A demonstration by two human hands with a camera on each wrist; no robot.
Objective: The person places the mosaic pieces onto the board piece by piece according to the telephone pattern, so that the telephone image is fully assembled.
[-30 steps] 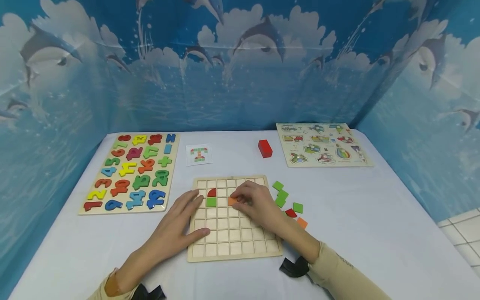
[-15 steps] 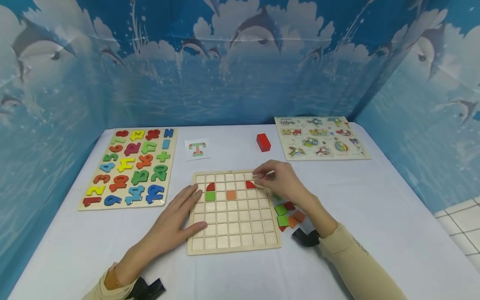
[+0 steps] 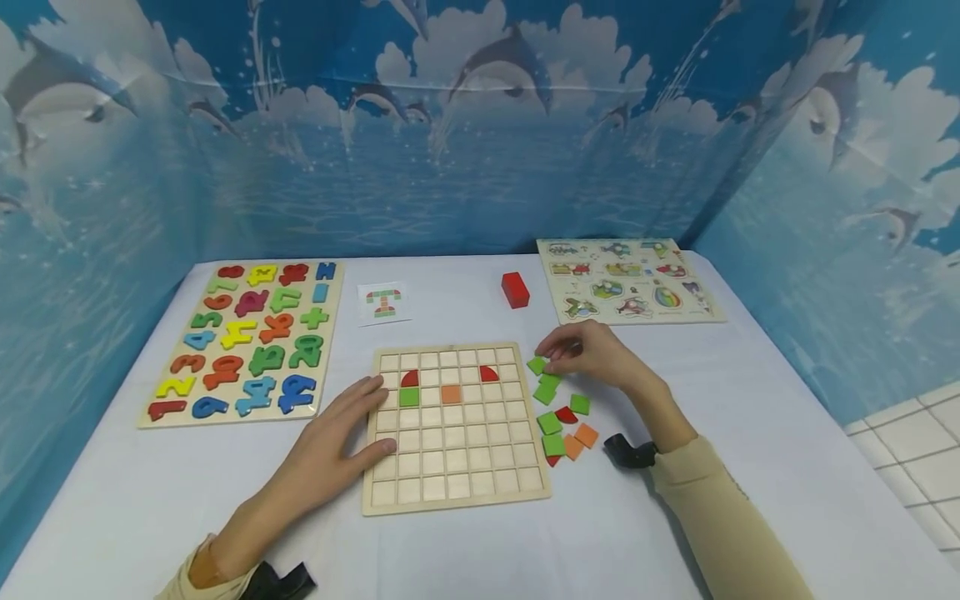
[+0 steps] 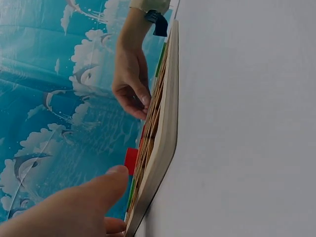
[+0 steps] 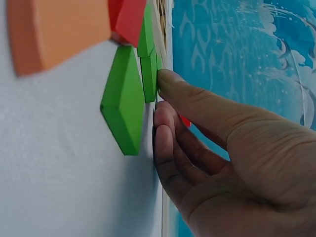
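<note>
My left hand [image 3: 341, 442] rests with spread fingers along the left edge of a wooden grid board [image 3: 457, 504]. Set in its cells are a green square tile [image 3: 408, 397], an orange square tile [image 3: 451, 394] and two red quarter-circle tiles, one at left [image 3: 409, 379] and one at right [image 3: 489, 374]. Beyond the board's right edge, my right hand [image 3: 596, 354] reaches down to loose green tiles, thumb and fingers apart. In the right wrist view, the thumb tip is right at a green tile [image 5: 148, 79]; another green tile [image 5: 123, 103] lies nearer the camera.
Loose green, red and orange tiles [image 3: 587, 435] lie right of the board. A picture card [image 3: 384, 303] and a red block [image 3: 515, 290] sit behind it. A number puzzle [image 3: 258, 412] lies at left, a picture puzzle [image 3: 678, 314] at back right.
My right hand has let go of the orange tile, then a red quarter-circle in the board's upper right, and moved right to the loose green tiles. My left hand stays on the board.
</note>
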